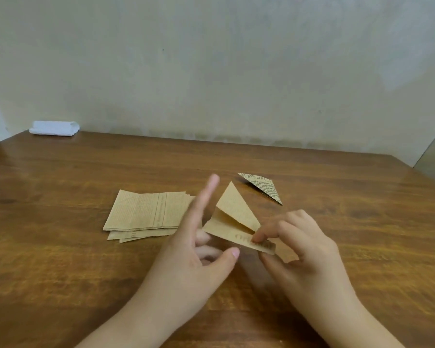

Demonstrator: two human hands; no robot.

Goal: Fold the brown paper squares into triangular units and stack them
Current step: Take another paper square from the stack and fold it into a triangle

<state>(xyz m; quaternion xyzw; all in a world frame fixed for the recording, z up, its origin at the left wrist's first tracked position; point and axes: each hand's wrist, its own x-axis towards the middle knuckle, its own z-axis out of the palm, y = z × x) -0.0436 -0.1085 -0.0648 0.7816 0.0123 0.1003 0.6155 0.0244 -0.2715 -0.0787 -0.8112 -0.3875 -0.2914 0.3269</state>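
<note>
A brown paper piece (236, 217), folded into a triangle with its flaps parted, is lifted just above the wooden table (60, 247). My right hand (301, 247) pinches its near right corner between thumb and forefinger. My left hand (199, 247) is beside the paper's left edge, forefinger straight and blurred, thumb stretched under the fold; whether its lower fingers touch the paper I cannot tell. A loose pile of flat brown printed squares (146, 212) lies to the left. One folded triangular unit (264, 185) with dark print lies farther back on the right.
A folded white cloth (54, 128) sits at the table's far left corner against the pale wall. The table's right edge (417, 177) runs close to a wall panel.
</note>
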